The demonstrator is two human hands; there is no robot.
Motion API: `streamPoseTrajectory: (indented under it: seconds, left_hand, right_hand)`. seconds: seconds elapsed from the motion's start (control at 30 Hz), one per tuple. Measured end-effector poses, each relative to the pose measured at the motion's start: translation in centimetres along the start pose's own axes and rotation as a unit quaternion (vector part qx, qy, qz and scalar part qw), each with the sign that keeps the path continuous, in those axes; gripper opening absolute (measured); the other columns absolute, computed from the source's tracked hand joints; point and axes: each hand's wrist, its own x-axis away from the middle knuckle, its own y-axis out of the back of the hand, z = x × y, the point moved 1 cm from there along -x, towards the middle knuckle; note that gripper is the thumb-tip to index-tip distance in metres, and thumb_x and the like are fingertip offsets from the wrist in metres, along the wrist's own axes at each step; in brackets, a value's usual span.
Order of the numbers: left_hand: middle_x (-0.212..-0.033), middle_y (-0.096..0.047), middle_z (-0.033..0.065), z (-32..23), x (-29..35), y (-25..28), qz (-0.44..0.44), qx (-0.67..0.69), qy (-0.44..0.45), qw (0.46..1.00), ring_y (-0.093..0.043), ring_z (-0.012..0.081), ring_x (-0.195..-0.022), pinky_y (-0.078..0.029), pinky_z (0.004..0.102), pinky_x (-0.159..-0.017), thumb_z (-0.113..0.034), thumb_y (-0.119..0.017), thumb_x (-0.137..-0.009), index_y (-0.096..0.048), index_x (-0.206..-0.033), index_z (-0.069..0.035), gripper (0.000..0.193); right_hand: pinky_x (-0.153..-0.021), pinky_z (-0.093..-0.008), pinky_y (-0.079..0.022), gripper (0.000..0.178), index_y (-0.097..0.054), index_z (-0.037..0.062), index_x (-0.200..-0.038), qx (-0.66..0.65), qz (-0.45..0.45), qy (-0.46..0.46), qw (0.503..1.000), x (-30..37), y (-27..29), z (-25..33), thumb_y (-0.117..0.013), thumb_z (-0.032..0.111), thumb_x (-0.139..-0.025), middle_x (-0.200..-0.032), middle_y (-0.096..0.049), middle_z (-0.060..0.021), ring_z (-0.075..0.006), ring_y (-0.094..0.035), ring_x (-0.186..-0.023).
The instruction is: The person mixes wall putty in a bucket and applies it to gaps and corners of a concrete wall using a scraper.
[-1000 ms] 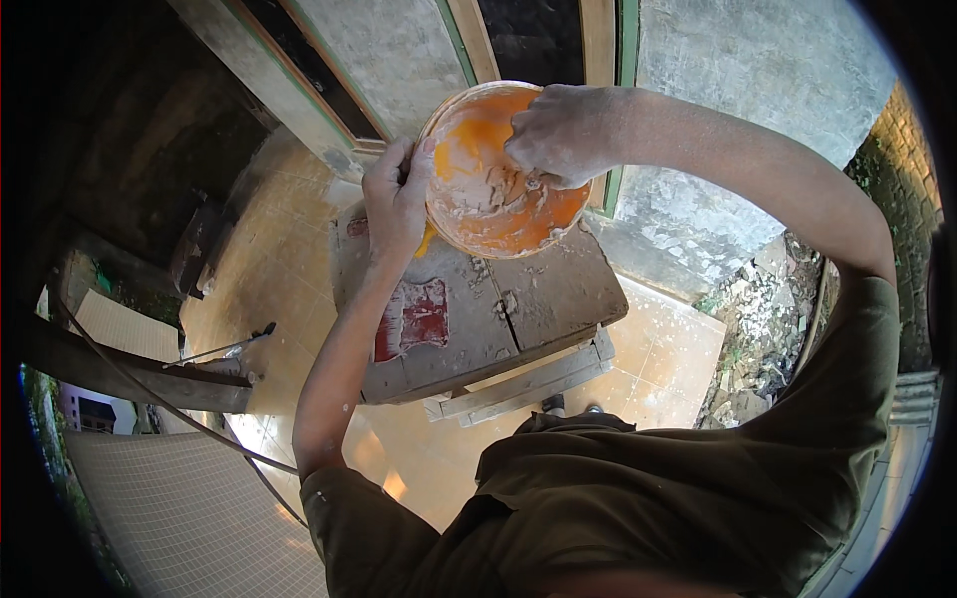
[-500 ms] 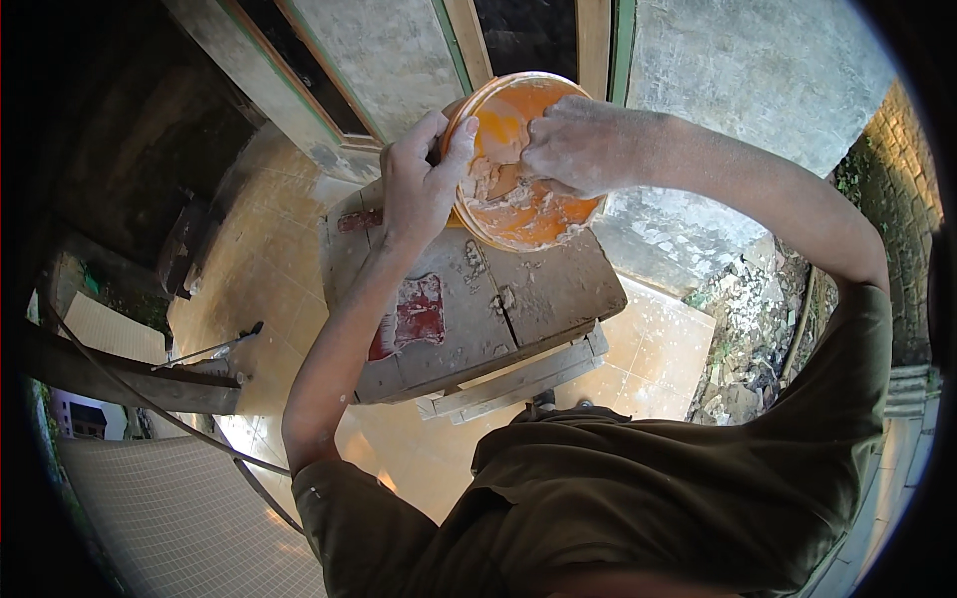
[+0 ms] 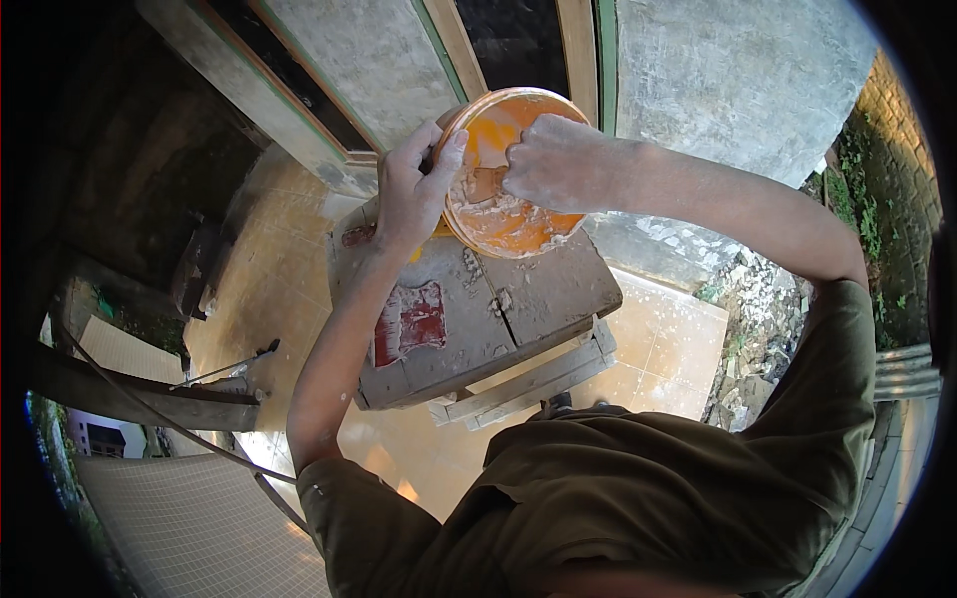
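Note:
An orange plastic basin (image 3: 498, 224), smeared inside with whitish paste, stands tilted on the far edge of a worn wooden table (image 3: 538, 299). My left hand (image 3: 411, 189) grips its left rim, thumb over the edge. Inside the basin, my right hand (image 3: 553, 159) is dusted white, with its fingers curled into the paste. Whether it holds a tool is hidden by the hand.
The table top has a red paint patch (image 3: 411, 319) and paste crumbs. A grey plastered wall with a wooden frame (image 3: 573, 50) rises behind. Rubble (image 3: 763, 319) lies at the right, a thin metal rod (image 3: 224, 367) at the left on the tiled floor.
The basin was tipped more upright and shifted right with my left hand moving up its rim. My right hand keeps working inside it.

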Motion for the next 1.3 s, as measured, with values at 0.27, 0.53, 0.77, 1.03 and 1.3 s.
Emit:
streamPoseTrajectory:
  seconds: [0.27,0.53,0.77,1.03,1.3]
  left_hand:
    - [-0.055,-0.04,-0.0002,0.5,-0.3,0.2,-0.022,-0.009,0.011,1.0,-0.034,0.007,-0.053,-0.03,0.0276,-0.047,-0.026,-0.058,-0.092,-0.049,-0.07,0.0,0.035]
    - [-0.052,-0.045,0.0011,-1.2,-1.1,-1.5,-0.017,-0.02,0.037,0.999,-0.037,0.0075,-0.049,-0.033,0.0289,-0.046,-0.025,-0.06,-0.09,-0.051,-0.067,0.0,0.035]
    - [-0.051,-0.045,0.0017,-2.3,-1.7,-2.2,-0.031,-0.045,0.023,0.998,-0.04,0.0095,-0.047,-0.034,0.0295,-0.046,-0.026,-0.061,-0.09,-0.052,-0.067,-0.001,0.035]
    - [-0.054,-0.041,-0.0011,-3.3,-1.5,-2.4,0.022,-0.044,0.021,0.999,-0.036,0.0061,-0.051,-0.031,0.0268,-0.046,-0.024,-0.06,-0.091,-0.048,-0.066,-0.001,0.036]
    - [-0.05,-0.045,0.0018,-1.9,-1.5,-2.0,-0.015,-0.034,0.024,0.999,-0.04,0.0088,-0.045,-0.033,0.0297,-0.044,-0.026,-0.061,-0.091,-0.049,-0.064,-0.002,0.038]
  right_hand:
    - [-0.071,-0.0246,-0.054,0.015,-0.072,0.0115,-0.092,0.108,0.032,-0.016,0.993,2.7,3.4,-1.5,-0.07,0.018,-0.079,-0.084,-0.07,-0.0015,-0.012,-0.066,-0.075]
    - [-0.072,-0.0249,-0.054,0.013,-0.072,0.0125,-0.088,0.23,0.128,0.047,0.964,1.2,-1.2,-1.0,-0.072,0.02,-0.077,-0.088,-0.071,-0.0002,-0.0112,-0.066,-0.08]
    - [-0.07,-0.0271,-0.055,0.016,-0.072,0.0084,-0.091,0.044,0.084,-0.003,0.995,3.0,-1.3,-2.1,-0.068,0.018,-0.08,-0.078,-0.068,-0.0054,-0.0121,-0.066,-0.072]
    - [-0.063,-0.0234,-0.055,0.036,-0.064,0.0107,-0.115,0.16,-0.021,-0.007,0.987,5.2,0.3,-1.1,-0.067,0.015,-0.08,-0.081,-0.067,-0.0049,-0.0109,-0.064,-0.065]
    - [-0.07,-0.0222,-0.053,0.032,-0.064,0.0097,-0.112,0.171,0.173,-0.068,0.968,2.8,1.4,-0.6,-0.068,0.02,-0.082,-0.089,-0.069,-0.0023,-0.0105,-0.062,-0.084]
